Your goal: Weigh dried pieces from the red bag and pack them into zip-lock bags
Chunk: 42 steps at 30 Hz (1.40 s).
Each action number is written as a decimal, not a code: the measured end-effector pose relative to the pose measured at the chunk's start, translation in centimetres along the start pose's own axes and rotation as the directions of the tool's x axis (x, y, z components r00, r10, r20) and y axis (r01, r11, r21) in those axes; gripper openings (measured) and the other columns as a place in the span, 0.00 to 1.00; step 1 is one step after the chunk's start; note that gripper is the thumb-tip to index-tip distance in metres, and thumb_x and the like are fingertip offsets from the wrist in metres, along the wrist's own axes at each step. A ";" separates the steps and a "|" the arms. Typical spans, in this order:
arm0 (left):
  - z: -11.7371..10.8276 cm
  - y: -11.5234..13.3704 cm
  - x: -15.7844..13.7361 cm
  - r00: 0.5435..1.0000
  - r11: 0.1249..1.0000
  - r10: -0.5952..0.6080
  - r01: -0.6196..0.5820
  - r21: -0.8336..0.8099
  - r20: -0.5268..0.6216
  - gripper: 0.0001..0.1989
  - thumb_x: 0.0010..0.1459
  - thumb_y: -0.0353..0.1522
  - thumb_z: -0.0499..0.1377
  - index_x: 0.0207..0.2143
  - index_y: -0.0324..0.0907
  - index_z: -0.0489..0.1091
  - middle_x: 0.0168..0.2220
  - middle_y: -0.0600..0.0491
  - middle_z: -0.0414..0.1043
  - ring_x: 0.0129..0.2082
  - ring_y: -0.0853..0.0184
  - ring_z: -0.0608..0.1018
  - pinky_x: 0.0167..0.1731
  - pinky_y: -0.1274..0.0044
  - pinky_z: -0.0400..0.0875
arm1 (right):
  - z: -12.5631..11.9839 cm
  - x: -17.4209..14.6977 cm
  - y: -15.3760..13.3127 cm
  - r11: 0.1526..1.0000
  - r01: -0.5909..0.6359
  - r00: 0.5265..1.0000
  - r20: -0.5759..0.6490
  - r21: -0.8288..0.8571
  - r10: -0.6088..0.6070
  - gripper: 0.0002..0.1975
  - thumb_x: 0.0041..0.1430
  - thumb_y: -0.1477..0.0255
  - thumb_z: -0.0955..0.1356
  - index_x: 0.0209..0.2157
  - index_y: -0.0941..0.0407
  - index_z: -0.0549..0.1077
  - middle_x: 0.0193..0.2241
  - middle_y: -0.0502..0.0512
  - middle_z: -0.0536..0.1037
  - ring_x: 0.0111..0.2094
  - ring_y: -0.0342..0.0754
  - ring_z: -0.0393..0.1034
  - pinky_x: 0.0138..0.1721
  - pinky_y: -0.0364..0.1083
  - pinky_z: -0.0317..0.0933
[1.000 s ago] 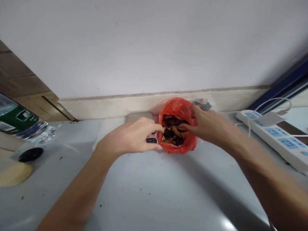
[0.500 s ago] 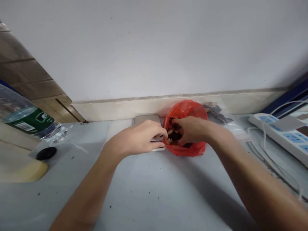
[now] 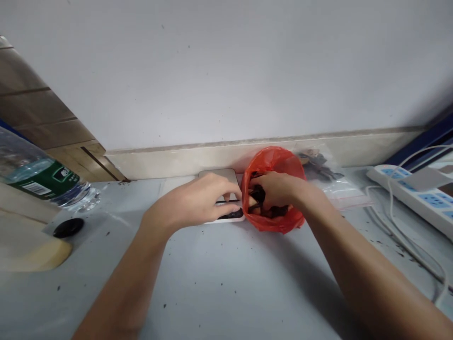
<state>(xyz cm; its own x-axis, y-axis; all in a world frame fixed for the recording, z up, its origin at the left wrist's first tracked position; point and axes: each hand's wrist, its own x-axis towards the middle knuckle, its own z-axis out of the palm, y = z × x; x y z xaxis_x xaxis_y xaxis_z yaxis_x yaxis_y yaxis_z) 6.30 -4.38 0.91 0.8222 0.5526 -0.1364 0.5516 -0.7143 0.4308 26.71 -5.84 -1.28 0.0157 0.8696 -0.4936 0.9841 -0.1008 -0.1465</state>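
My left hand (image 3: 198, 200) hovers over a flat white device with a silver top plate (image 3: 226, 175) and a dark strip on its near side, like a small scale. Its thumb and fingers are apart with nothing between them. A red plastic bag (image 3: 274, 224) stands open just right of the device. Inside it lie dark brown and tan pieces (image 3: 257, 196), whose kind I cannot make out. My right hand (image 3: 278, 189) reaches into the bag among these pieces. The bag's contents hide its fingertips, so whether they grip anything is unclear.
Behind the bag's right side lies a clear zip bag (image 3: 322, 170) of dark pieces. A white power strip (image 3: 421, 198) with cables is at the right. At the left are a water bottle (image 3: 46, 177) and a black lid (image 3: 68, 227). A wall (image 3: 226, 71) rises behind.
My left hand has left the red bag's rim and moved slightly left, its fingers spreading. My right hand stays inside the bag, and the pieces there have shifted.
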 end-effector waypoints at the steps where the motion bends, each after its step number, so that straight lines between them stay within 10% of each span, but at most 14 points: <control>1: -0.1 0.0 -0.1 1.000 1.000 -0.013 0.013 0.009 0.004 0.15 0.68 0.40 0.55 0.45 0.47 0.81 0.44 0.51 0.82 0.43 0.59 0.80 0.38 0.72 0.70 | 0.0 0.1 0.3 1.000 -0.001 1.000 -0.004 0.009 0.001 0.20 0.54 0.81 0.73 0.50 0.54 0.81 0.42 0.56 0.85 0.39 0.53 0.80 0.28 0.44 0.65; 21: -1.4 -0.5 -1.5 0.967 0.967 -0.254 0.254 0.012 0.029 0.24 0.65 0.47 0.53 0.56 0.51 0.77 0.56 0.49 0.79 0.51 0.55 0.81 0.42 0.71 0.73 | -2.5 -1.7 3.3 0.987 0.142 0.944 -0.310 0.068 -0.115 0.08 0.54 0.74 0.71 0.37 0.51 0.81 0.30 0.49 0.82 0.33 0.50 0.76 0.31 0.44 0.65; 30: -3.6 -3.6 -3.9 0.822 0.828 -0.559 0.551 0.102 0.109 0.35 0.63 0.53 0.55 0.69 0.54 0.65 0.59 0.47 0.79 0.52 0.53 0.81 0.45 0.71 0.72 | -3.3 -0.2 -4.7 0.966 0.253 0.915 -0.336 0.050 -0.223 0.21 0.59 0.77 0.70 0.54 0.51 0.80 0.44 0.54 0.86 0.37 0.48 0.79 0.31 0.42 0.65; 42: -3.1 -4.9 -3.5 0.816 0.829 -0.558 0.553 0.079 0.149 0.35 0.61 0.50 0.57 0.69 0.53 0.64 0.60 0.46 0.78 0.53 0.55 0.81 0.47 0.72 0.72 | -0.8 1.8 -9.1 0.969 0.214 0.952 -0.196 -0.124 -0.236 0.17 0.67 0.73 0.68 0.54 0.63 0.79 0.47 0.71 0.84 0.51 0.63 0.80 0.43 0.49 0.69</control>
<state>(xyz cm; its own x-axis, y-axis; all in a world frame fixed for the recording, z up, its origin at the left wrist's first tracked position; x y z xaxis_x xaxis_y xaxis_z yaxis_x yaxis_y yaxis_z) 0.34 -1.50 2.05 0.3840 0.7858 -0.4848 0.9233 -0.3210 0.2111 17.95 -2.92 -0.15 -0.1823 0.9462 -0.2672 0.9788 0.1488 -0.1409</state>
